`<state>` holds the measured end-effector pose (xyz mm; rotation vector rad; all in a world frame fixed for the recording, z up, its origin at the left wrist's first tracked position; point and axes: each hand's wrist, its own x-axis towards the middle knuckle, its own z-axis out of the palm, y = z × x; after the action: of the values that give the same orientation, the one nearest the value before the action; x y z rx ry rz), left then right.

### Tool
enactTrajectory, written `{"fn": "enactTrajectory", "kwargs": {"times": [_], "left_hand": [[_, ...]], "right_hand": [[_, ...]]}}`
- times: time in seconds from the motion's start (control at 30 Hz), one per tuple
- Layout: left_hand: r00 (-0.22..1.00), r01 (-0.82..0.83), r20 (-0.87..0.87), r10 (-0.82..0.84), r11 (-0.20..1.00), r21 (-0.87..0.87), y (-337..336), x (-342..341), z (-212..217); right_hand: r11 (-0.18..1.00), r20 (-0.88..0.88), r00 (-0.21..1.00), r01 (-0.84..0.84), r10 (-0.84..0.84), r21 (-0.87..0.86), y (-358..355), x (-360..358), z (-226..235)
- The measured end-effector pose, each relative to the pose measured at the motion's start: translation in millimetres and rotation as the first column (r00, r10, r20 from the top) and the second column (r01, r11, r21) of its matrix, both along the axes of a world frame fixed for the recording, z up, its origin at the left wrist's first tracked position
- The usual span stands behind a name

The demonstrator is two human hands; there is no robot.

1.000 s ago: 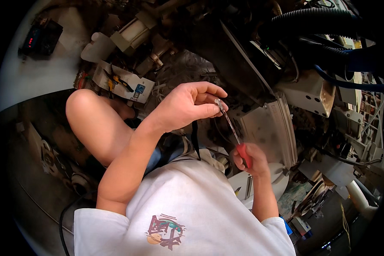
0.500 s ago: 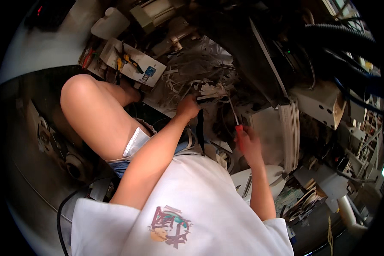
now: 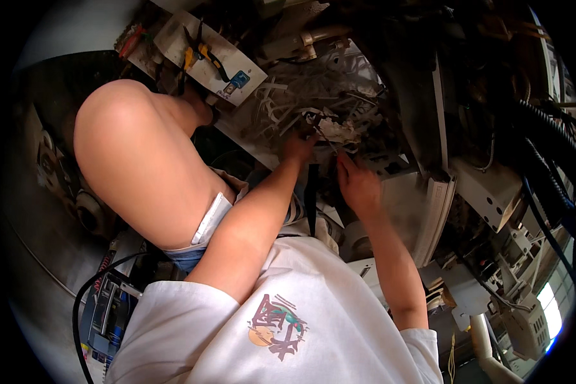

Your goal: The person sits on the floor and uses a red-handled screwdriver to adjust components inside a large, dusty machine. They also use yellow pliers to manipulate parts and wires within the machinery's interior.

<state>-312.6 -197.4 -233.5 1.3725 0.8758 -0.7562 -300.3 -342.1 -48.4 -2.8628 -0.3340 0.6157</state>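
My left hand (image 3: 299, 147) is closed at the near left edge of a whitish, ragged-looking part (image 3: 340, 131) with dark edges, whose exact kind I cannot make out. To its right, my right hand (image 3: 361, 185) is wrapped round a screwdriver (image 3: 328, 141). The thin shaft points up and left onto the part, while the red handle is hidden inside the fist. Behind and around the part lies a tangled heap of pale strips (image 3: 288, 105).
Beyond my left knee, pliers with yellow-and-black handles (image 3: 201, 54) lie on a white board (image 3: 246, 93) beside a small blue item (image 3: 239, 79). A pale machine box (image 3: 486, 192) stands at the right. Dark hoses (image 3: 550, 121) hang at the upper right.
My right hand has moved up and left, closer to the part, and now covers the screwdriver's red handle. The screwdriver tip has shifted toward my left hand. My view has also shifted.
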Motion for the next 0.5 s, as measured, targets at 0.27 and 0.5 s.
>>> {"fn": "enactTrajectory", "kwargs": {"times": [0.27, 0.5], "left_hand": [[0.916, -0.371, -0.221, 0.333, 0.916, -0.155, 4.7, 10.0, -6.9], [0.879, -0.444, -0.236, 0.415, 0.892, -0.086, -3.6, 27.0, -3.9]], "right_hand": [[0.993, -0.006, 0.994, -0.108, 0.107, -0.057, -8.5, 1.7, -13.2], [0.987, 0.001, 0.991, -0.131, 0.132, -0.088, -25.6, 4.5, -13.7]]}}
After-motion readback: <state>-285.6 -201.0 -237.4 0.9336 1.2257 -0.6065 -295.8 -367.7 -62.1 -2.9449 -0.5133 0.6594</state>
